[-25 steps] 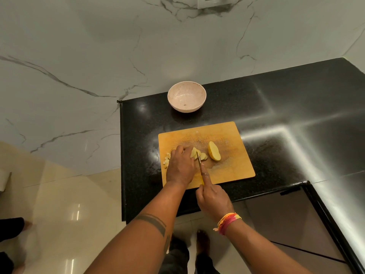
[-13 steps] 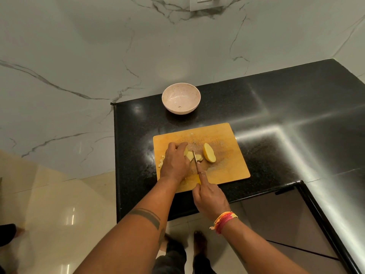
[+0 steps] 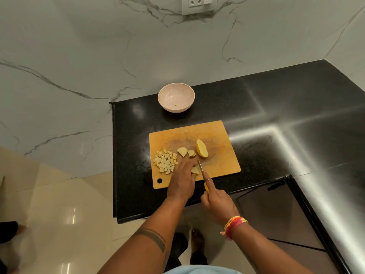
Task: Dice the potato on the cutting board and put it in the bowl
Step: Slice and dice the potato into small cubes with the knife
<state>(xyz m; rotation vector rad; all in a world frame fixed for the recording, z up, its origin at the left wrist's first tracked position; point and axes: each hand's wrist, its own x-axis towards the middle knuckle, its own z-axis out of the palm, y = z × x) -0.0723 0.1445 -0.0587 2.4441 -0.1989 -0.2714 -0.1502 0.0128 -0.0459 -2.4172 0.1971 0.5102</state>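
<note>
An orange cutting board point(image 3: 217, 135) lies on the black counter. On its left side sits a pile of diced potato point(image 3: 165, 160). Two small slices point(image 3: 182, 151) and a larger potato half point(image 3: 201, 148) rest mid-board. My left hand point(image 3: 182, 179) holds a potato slice point(image 3: 194, 170) down at the board's near edge. Right beside that slice is the blade of a yellow-handled knife point(image 3: 201, 168), gripped by my right hand point(image 3: 217, 200) with the forefinger along its back. The pink bowl point(image 3: 176, 97) stands behind the board, holding only a tiny scrap.
The black counter point(image 3: 276, 107) runs right and bends toward me along the right edge. Its left edge drops to a tiled floor point(image 3: 59, 204). A marble wall with a socket plate point(image 3: 198, 4) stands behind. My feet show below the counter edge.
My left hand has drawn back toward the board's near edge with one slice, uncovering the diced pile and two slices. The knife has followed it. The camera has tilted.
</note>
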